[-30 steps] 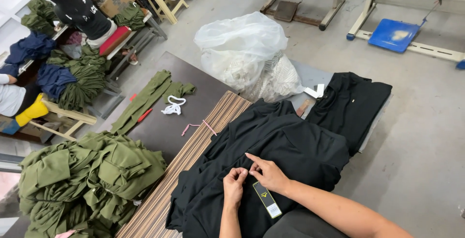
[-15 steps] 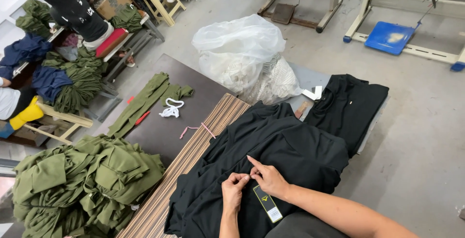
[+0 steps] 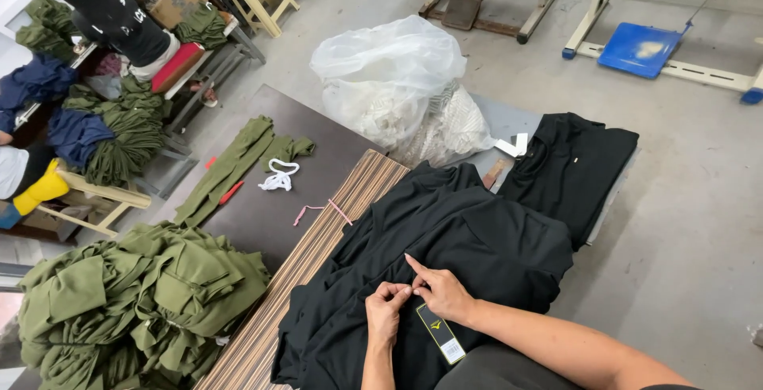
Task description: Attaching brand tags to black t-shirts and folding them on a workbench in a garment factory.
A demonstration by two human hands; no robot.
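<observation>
**Both hands pinching at the black garment, tag just beside**

Your left hand (image 3: 387, 310) and right hand (image 3: 442, 293) meet on the black garment (image 3: 477, 239), which lies spread over the striped bench (image 3: 334, 231), near edge, right in front of you. Left fingers are curled together, pinched on a bit of fabric; right fingers are closed on the same spot w/ the index sticking out straight. The black hang tag (image 3: 439, 333) lies on the cloth just below the right hand, touching it or nearly so; can't tell if it's attached.

Risks, as I judge them: the garment's right side droops past the bench edge, so a hard tug could drag it floorward. Loose folds near your fingers could get pinched in by mistake.

Room: open cloth ahead of both hands. Left side is crowded by the olive garment pile (image 3: 135, 303). The pink cord (image 3: 322, 209) and white cord (image 3: 278, 175) lie well apart on the dark board (image 3: 270, 223). A second black garment (image 3: 572, 167) and the clear plastic bag (image 3: 397, 80) sit beyond, far side.
</observation>
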